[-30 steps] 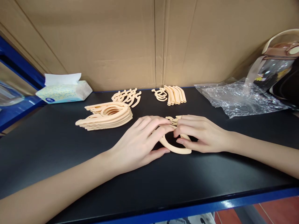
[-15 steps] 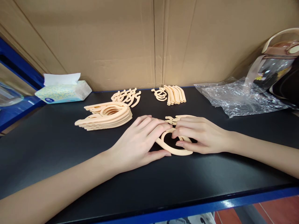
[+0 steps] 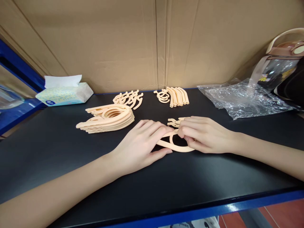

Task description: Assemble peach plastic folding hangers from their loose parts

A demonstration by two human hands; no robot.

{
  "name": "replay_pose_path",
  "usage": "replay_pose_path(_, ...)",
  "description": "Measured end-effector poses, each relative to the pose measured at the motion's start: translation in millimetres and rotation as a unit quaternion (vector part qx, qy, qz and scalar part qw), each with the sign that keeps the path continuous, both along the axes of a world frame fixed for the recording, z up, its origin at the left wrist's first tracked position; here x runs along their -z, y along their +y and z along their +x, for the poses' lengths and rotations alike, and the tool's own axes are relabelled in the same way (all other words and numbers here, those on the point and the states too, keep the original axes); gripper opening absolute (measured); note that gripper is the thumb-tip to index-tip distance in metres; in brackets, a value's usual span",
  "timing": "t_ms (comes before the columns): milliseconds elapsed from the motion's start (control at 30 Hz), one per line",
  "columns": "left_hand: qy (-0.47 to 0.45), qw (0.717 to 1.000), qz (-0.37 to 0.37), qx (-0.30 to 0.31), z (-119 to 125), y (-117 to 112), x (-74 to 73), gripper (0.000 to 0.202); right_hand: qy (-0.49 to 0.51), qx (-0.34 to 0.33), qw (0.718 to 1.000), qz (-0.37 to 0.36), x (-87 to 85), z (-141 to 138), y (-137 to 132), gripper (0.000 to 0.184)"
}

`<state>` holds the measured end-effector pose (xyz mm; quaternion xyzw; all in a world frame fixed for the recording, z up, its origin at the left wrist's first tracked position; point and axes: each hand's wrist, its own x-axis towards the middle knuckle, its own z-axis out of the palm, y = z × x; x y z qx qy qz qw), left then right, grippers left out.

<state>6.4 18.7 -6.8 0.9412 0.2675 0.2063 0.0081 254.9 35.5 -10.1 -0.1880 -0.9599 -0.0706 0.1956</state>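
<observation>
A beige plastic piece that looks like part of a folding clothes hanger, with a curved bar and a round opening, lies between both hands on the black table. My left hand grips its left end, thumb on the near side and fingers over the far side. On its right part my right hand is closed, fingers curled at the ring; the fingertips and whatever they pinch are partly hidden. Just beyond the right hand are small wavy beige pieces, partly covered by it.
A stack of beige hanger pieces lies to the left. Behind are beige hooks, more hooks and curved bars. A tissue pack stands back left; a clear plastic bag and bottle are at right.
My right hand's fingers have curled in tighter at the ring, its thumb drawn upward. The held piece has tilted or shifted slightly away from me. My left hand keeps its grip.
</observation>
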Motion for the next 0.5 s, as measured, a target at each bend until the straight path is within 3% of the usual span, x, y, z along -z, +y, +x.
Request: replay_pose_path(500, 0.005, 1.0, -0.016, 0.004, -0.1, -0.4, -0.5, 0.031, 0.087, 0.104, 0.99, 0.043, -4.1, 7.2, 7.9, 0.014)
